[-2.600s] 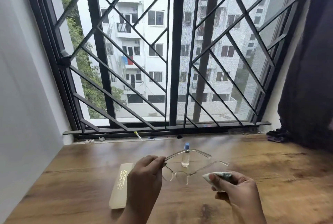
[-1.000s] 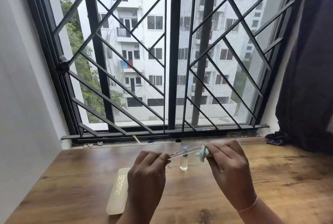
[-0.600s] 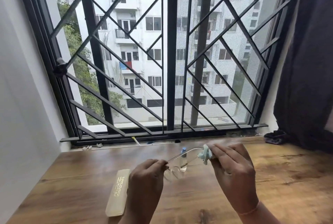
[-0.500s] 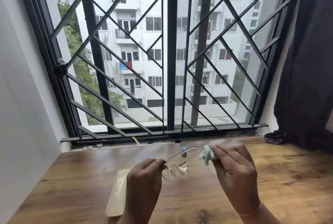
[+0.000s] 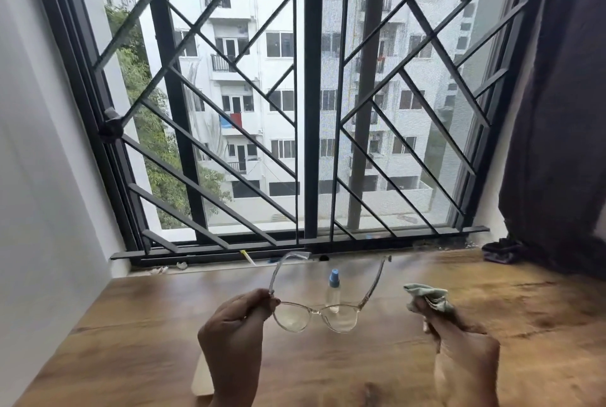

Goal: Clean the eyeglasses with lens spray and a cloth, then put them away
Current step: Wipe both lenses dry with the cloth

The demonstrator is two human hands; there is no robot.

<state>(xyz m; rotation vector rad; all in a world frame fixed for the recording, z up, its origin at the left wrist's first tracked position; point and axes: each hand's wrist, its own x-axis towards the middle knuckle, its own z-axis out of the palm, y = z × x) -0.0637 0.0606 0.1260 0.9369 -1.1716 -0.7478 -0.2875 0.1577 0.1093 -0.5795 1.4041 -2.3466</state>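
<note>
The left hand (image 5: 236, 324) pinches the eyeglasses (image 5: 317, 311) between thumb and curled fingers at the frame's corner, right by the hinge. They hang in the air above the wooden table (image 5: 131, 324), lenses toward the wearer and both temples open, pointing to 12 o'clock at the window grille (image 5: 305, 111). At 3 o'clock from the glasses, and clear of them, the right hand (image 5: 459, 341) closes its fingers round a bunched pale-green cloth (image 5: 429, 296); that hand is blurred, so the finer finger positions cannot be told. The lens spray bottle (image 5: 333, 287), blue-capped, stands upright on the table past the glasses, at about 12 o'clock from the right-hand lens. A beige glasses case (image 5: 200, 380) lies at 7 o'clock, mostly hidden under the left forearm.

This looks like a check between wipes, with putting away not yet begun. Both lenses seem faintly hazy, though that may be glare.

To do this step well:
- Tilt the lenses against the window light to find streaks.
- Move the pinch next to whichever lens is being rubbed, since a one-corner hold lets the frame twist.
- Fold the cloth over a lens so both faces are wiped together, with a fresh patch outward.
- Keep bare fingertips on the rim.
</note>
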